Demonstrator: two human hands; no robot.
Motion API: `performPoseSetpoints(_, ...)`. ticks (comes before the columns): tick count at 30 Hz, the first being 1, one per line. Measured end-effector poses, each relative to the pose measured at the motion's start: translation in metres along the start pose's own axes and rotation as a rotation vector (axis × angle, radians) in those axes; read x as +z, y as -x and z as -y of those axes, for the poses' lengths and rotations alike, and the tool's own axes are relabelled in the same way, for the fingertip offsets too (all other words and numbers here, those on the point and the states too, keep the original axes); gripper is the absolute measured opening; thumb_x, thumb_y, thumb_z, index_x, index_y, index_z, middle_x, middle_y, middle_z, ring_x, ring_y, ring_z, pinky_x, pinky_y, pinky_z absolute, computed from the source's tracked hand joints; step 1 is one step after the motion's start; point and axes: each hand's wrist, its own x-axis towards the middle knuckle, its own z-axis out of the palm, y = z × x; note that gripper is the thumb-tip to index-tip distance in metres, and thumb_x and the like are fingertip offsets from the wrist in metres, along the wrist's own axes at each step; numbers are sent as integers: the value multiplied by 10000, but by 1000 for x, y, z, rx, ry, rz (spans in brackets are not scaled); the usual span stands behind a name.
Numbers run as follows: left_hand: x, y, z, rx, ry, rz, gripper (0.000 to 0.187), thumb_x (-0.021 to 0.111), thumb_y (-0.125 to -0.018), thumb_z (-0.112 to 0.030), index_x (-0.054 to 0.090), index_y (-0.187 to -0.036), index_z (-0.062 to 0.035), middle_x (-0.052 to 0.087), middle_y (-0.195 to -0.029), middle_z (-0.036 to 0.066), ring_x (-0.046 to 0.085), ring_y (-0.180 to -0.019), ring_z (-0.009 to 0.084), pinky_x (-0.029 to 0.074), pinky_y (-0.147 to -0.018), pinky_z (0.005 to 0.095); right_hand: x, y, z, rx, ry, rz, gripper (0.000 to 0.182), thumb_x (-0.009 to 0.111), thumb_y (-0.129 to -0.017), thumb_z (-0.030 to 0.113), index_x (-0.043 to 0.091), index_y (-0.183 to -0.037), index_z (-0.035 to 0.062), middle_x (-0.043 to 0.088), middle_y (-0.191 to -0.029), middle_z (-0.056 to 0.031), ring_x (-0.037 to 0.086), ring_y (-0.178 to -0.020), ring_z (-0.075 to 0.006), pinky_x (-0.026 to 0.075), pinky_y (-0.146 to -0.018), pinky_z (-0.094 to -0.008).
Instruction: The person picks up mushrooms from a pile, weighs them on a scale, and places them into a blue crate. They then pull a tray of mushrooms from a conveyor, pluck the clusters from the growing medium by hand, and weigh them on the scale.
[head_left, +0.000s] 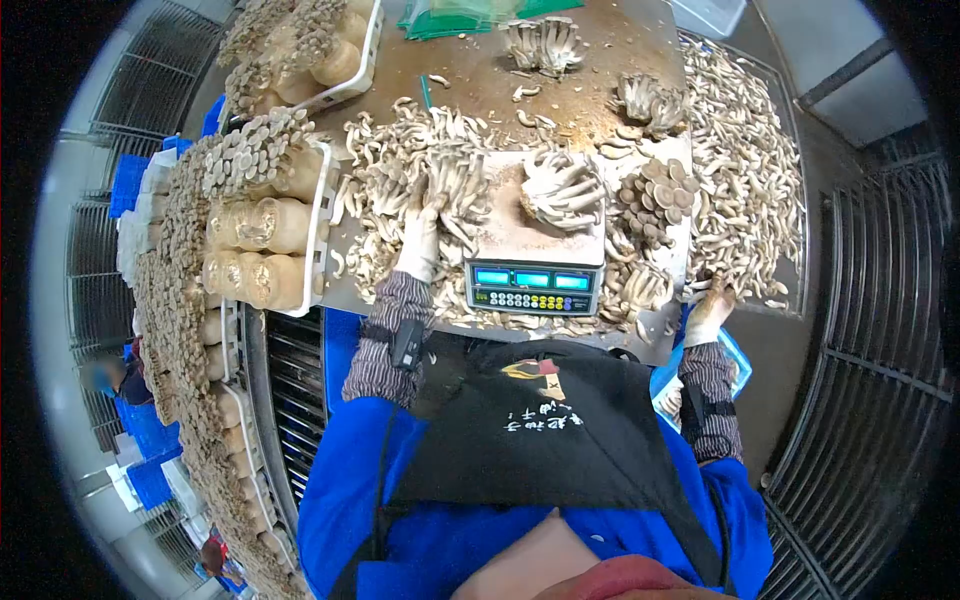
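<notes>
My left hand (420,240), in a white glove, reaches into a heap of loose pale mushrooms (420,165) left of a digital scale (532,262) and closes on a bunch of them. One mushroom cluster (562,190) lies on the scale's pan. My right hand (708,315), also gloved, is low at the table's right edge, gripping a few mushrooms beside a spread of loose mushrooms (745,170). A brown-capped cluster (655,195) sits just right of the scale.
White trays with bottled mushroom clusters (262,230) line the left side and run down in a long row. More clusters (545,42) lie at the far end of the metal table (480,85). Blue crates (130,185) stand at left, wire racks at right.
</notes>
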Motion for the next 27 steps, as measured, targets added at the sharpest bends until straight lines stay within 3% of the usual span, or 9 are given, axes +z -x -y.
performPoseSetpoints(3,-25,10,-5,148,-49,-52,702,599,-895,-262,288,-1488,-47,437,-1421,165,514,-1194,227,452,-945,315,8,22,57,-498,192,-42,444,449,-999,318,571,-1167,-74,595,-1069,-266,588,-934,-356,451,-830,-436)
performPoseSetpoints(6,-38,12,-11,206,-286,-256,711,629,-882,-221,293,-1461,22,455,-1404,224,499,-1233,284,412,-1012,334,28,32,102,-64,-178,135,442,465,-1015,355,586,-1096,-63,598,-827,-97,536,-736,-182,451,-672,-350)
performPoseSetpoints(13,-60,-9,45,264,-1260,-480,771,661,-864,-402,369,-1419,46,435,-1368,332,482,-1247,401,408,-1038,444,92,53,181,-292,-10,420,431,519,-1000,306,557,-1209,-70,643,-1068,-200,584,-930,-271,459,-860,-362)
performPoseSetpoints(19,50,12,15,489,-929,58,838,710,-834,-347,265,-1487,-67,513,-1315,221,496,-1215,378,405,-1043,421,132,51,221,-13,120,740,369,500,-993,144,487,-1322,-23,580,-1127,-232,548,-1070,-337,449,-910,-401)
performPoseSetpoints(20,68,7,30,354,-665,175,818,697,-847,-333,266,-1485,-57,479,-1359,230,464,-1258,376,381,-1065,421,148,37,175,-221,1,723,379,503,-949,51,482,-1321,-15,569,-1113,-242,549,-1045,-351,456,-876,-430)
performPoseSetpoints(21,81,2,43,226,-395,288,799,685,-861,-320,266,-1483,-46,445,-1403,239,432,-1301,374,357,-1088,422,156,40,179,-742,-46,548,407,491,-1017,338,541,-1234,-1,615,-946,-33,539,-778,-103,456,-649,-252)
performPoseSetpoints(23,94,7,32,369,-492,210,808,671,-876,-318,235,-1493,-33,359,-1472,254,348,-1376,359,296,-1131,408,163,36,185,-199,-217,823,425,478,-1020,334,546,-1254,-14,628,-1073,-65,558,-908,-129,467,-761,-264)
performPoseSetpoints(25,94,1,28,242,-247,204,829,673,-880,-341,223,-1492,-10,330,-1484,253,312,-1394,349,256,-1149,396,178,35,190,-996,77,627,330,427,-1003,86,493,-1312,-9,607,-1139,-203,566,-1080,-288,450,-933,-388)
performPoseSetpoints(27,79,0,12,177,-297,109,821,694,-865,-344,265,-1475,-1,371,-1457,255,355,-1367,351,280,-1136,399,197,50,213,-243,-309,825,439,492,-1004,333,553,-1246,-29,617,-1162,-127,563,-1050,-217,444,-900,-329)
